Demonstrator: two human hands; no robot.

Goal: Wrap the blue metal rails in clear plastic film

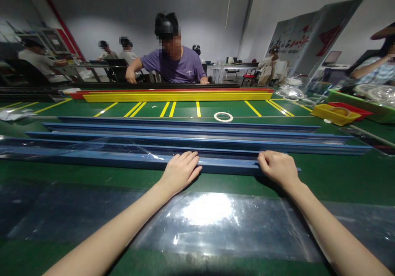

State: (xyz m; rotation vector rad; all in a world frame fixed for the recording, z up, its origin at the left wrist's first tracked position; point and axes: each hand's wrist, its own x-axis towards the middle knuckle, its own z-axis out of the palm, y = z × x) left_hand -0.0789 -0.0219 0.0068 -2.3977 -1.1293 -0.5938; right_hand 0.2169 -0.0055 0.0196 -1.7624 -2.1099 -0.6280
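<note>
Several long blue channels lie side by side across the green table. On the nearest blue channel (228, 165) rests my left hand (182, 170), its fingers laid over the top edge and slightly apart. My right hand (278, 167) is closed on the same channel near its right end, with the fingers curled. Clear plastic film (123, 146) covers the left part of this channel and reaches my left hand. A wide sheet of clear film (247, 230) lies flat on the table below both forearms.
Beyond the blue channels are a white ring (223, 117) and a long yellow channel (175, 96). A yellow tray (335, 114) stands at the right beside a green tray (381, 109). Across the table sits a person in a purple shirt; other people are farther back.
</note>
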